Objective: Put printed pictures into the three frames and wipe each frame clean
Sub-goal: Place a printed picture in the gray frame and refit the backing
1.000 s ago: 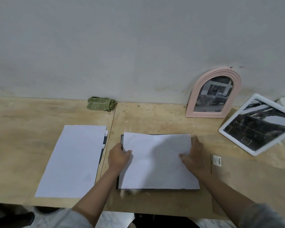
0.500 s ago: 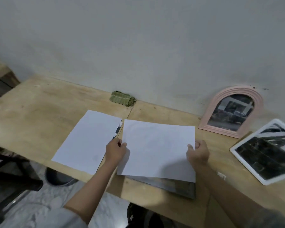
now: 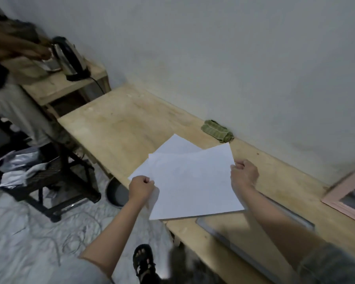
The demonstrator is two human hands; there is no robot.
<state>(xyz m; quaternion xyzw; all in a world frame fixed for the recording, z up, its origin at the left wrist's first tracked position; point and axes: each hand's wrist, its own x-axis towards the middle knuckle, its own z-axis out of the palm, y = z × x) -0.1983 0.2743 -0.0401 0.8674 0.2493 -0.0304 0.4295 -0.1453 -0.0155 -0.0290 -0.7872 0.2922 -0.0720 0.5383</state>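
Observation:
A white sheet of paper (image 3: 193, 181), blank side up, hangs in the air over the wooden table (image 3: 131, 124). My left hand (image 3: 141, 187) pinches its left edge and my right hand (image 3: 244, 175) pinches its right edge. Under it on the table lies a second white sheet (image 3: 172, 146). A dark rectangular frame (image 3: 223, 232) lies flat near the table's front edge, partly hidden by my right forearm. The pink arched frame (image 3: 344, 195) leans against the wall at the far right, cut off by the view's edge. A folded green cloth (image 3: 216, 131) lies by the wall.
Another person (image 3: 10, 83) stands at the far left by a low wooden stand with an electric kettle (image 3: 70, 58). A dark chair (image 3: 55, 181) with clutter sits on the floor left of the table. A dark bucket (image 3: 115, 193) stands under the table's edge.
Both hands have lifted the sheet off the dark frame and carried it left. My view has swung left; the white frame has left the view.

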